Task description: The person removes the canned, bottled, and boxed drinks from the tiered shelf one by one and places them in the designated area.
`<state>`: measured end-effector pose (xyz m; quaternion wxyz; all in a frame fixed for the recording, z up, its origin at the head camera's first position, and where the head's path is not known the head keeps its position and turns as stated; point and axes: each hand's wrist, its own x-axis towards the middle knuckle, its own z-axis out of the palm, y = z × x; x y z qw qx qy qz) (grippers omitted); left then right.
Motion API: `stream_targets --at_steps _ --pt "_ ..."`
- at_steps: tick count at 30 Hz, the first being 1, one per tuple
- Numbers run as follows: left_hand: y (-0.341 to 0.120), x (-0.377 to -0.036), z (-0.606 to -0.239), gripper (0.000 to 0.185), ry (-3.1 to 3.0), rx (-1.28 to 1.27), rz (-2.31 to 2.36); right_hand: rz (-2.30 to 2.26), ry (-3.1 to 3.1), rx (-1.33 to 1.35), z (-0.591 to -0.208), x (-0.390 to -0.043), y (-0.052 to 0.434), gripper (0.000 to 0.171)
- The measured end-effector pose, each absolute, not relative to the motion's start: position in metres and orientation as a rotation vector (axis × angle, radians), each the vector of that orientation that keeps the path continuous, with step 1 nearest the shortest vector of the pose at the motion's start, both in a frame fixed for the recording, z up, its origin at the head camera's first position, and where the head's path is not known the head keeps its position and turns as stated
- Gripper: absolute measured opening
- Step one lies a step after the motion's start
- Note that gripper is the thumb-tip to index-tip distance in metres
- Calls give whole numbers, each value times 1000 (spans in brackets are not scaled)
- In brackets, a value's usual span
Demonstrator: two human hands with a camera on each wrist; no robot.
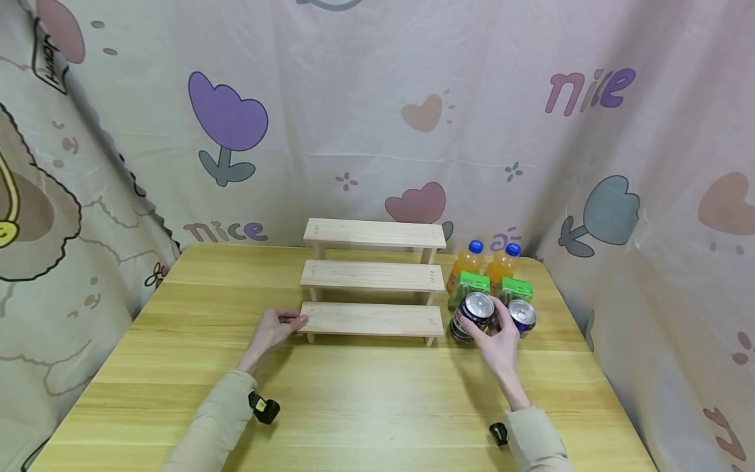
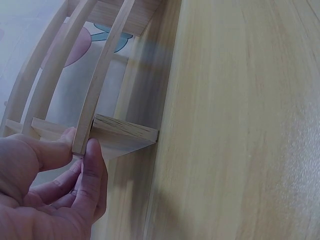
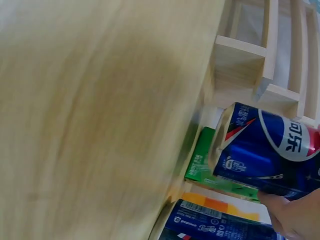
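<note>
My left hand (image 1: 273,335) pinches the left end of the lowest board of a three-step wooden shelf (image 1: 371,320); in the left wrist view, thumb and fingers (image 2: 92,172) close on the board's end. On the right, my right hand (image 1: 501,344) grips a dark blue cola can (image 3: 267,150) between thumb and fingers. That can is just right of the shelf's lowest step, its base off the table in the right wrist view. A second blue cola can (image 1: 522,316) stands beside it, partly behind my right hand.
Behind the cans are two green-topped cartons (image 1: 474,282), then two orange drink bottles (image 1: 503,263) with blue caps. A patterned curtain (image 1: 348,118) hangs along the back and sides of the wooden table (image 1: 366,406).
</note>
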<state>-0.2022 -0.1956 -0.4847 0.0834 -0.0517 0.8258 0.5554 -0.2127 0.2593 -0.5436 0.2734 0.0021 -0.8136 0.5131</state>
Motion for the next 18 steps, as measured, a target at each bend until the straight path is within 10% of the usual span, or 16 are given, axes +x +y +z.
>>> stream_targets --at_steps 18 --pt "-198 -199 -482 40 2563 -70 1599 1238 -2323 -32 -457 -165 221 74"
